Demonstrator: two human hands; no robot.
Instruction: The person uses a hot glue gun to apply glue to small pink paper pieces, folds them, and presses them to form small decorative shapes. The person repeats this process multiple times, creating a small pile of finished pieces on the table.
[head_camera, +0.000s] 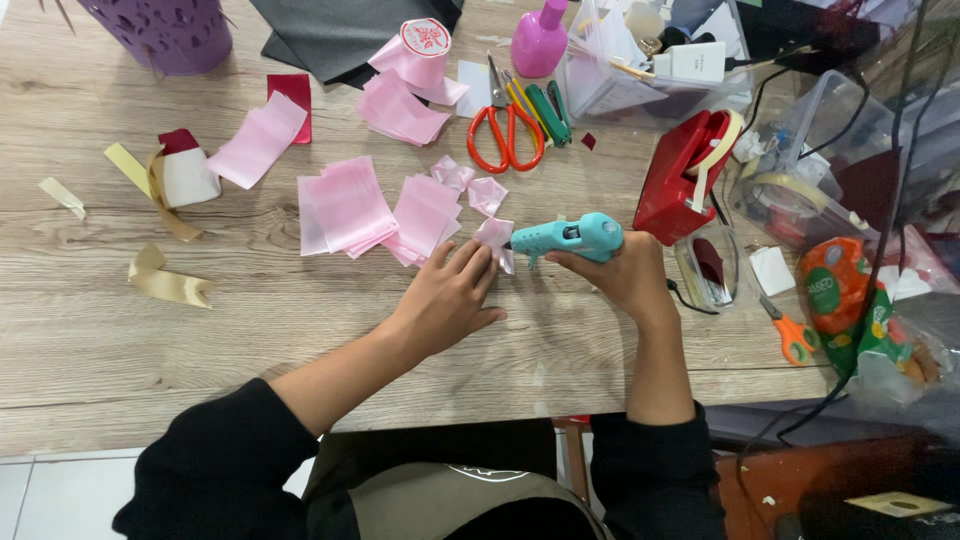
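At table centre: right hand (625, 275) wrapped tight round glue gun (572, 238), nozzle at nine o'clock touching pink petal (496, 236); left hand (448, 295) flat, fingers spread, pinning petal. Scissors (506, 125) at twelve o'clock.

The glue gun (572, 238) is teal, the paper squares (345, 205) pale pink. The scissors (506, 130) have orange handles; the tape dispenser (678, 178) is red. The tabletop (250, 330) shows light wood grain.
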